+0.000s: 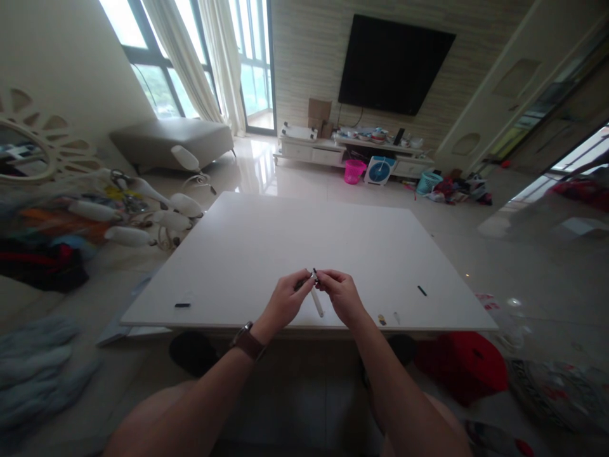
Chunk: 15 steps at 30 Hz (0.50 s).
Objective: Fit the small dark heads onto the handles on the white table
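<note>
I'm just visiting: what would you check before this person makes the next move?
1. Left grip closed on the small part: ok.
2. Right grip closed on it too: ok.
3. Part's exact alignment: cannot tell, too small.
4. Pale stick held or resting: cannot tell.
5. Dark strips apart from both grips, left and right: ok.
6. Tan piece well inside the white table's near edge: not ok, close to it.
</note>
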Each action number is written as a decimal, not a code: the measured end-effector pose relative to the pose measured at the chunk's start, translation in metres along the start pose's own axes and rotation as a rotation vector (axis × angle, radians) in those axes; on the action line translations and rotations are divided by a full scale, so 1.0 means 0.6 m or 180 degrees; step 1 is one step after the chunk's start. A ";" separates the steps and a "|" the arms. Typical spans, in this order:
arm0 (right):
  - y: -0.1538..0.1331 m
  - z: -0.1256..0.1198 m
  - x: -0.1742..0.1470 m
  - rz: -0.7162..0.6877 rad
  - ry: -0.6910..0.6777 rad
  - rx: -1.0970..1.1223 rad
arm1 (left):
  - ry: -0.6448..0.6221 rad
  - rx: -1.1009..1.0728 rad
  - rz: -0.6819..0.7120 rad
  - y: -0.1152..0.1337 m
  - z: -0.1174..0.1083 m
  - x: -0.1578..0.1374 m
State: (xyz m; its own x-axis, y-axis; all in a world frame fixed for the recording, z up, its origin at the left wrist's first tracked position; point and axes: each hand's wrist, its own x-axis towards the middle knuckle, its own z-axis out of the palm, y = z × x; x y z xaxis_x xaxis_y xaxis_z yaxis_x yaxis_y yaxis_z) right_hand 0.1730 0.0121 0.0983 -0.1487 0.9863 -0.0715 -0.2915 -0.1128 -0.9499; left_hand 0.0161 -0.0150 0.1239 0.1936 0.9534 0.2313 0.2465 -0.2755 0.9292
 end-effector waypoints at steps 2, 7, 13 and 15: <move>0.001 -0.003 -0.001 -0.0006 -0.0065 -0.0049 | 0.0010 0.0009 0.0017 0.000 -0.001 -0.003; 0.008 -0.009 -0.005 0.0061 -0.0203 -0.0070 | -0.0016 0.0152 0.0012 0.002 -0.003 -0.012; -0.004 0.000 -0.010 0.0310 -0.0054 0.0211 | -0.0033 0.0432 0.0020 0.004 -0.005 -0.014; -0.013 0.005 -0.009 0.0386 0.0008 0.0385 | -0.0028 0.0485 0.0013 0.003 -0.005 -0.011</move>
State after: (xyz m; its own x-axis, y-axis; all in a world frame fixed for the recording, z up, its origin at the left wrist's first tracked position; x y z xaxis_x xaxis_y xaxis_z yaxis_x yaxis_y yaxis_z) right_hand 0.1732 0.0073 0.1068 -0.1874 0.9648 -0.1845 -0.3831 -0.2447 -0.8907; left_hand 0.0126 -0.0214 0.1252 0.2032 0.9513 0.2319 0.3869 -0.2956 0.8735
